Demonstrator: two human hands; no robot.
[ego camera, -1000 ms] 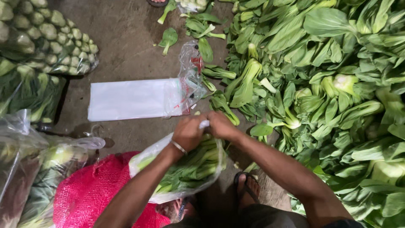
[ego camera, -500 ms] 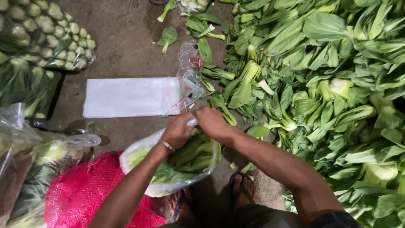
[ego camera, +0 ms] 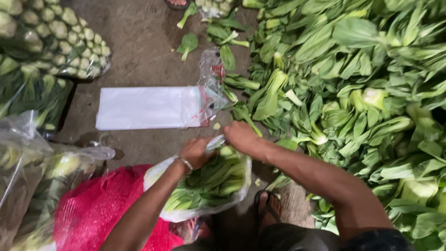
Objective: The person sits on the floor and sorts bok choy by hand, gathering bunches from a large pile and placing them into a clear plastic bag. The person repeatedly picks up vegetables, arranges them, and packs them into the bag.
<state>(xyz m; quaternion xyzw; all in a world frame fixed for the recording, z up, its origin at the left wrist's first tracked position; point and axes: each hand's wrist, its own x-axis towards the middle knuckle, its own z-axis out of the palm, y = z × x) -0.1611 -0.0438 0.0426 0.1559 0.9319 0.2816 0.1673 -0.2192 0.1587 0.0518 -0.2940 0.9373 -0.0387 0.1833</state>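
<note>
bag of greens (ego camera: 204,186): clear plastic bag packed with bok choy, lying on the floor just in front of the person, between the two forearms; red mesh sack (ego camera: 93,214) touching it at 9 o'clock.
bag axis: long axis runs about 8 o'clock to 2 o'clock, mouth at the 2 o'clock end.
left hand (ego camera: 195,152): fingers closed, pinching the gathered plastic at the bag mouth; thin bracelet at the wrist.
right hand (ego camera: 239,135): closed on the same twist of plastic, just at 2 o'clock of the left hand, touching it.
key relation: bag body lies at 6 o'clock from both hands; left hand sits nearer the body, right hand on the free end of the neck.
loose pile (ego camera: 353,102): bok choy heaped from 12 to 4 o'clock.
flat bags (ego camera: 144,108): white stack at 11 o'clock, near but apart.
change vs earlier: both hands and bag mouth sit a bit lower and further left than a second ago; grip unchanged, neck looks tighter.
</note>
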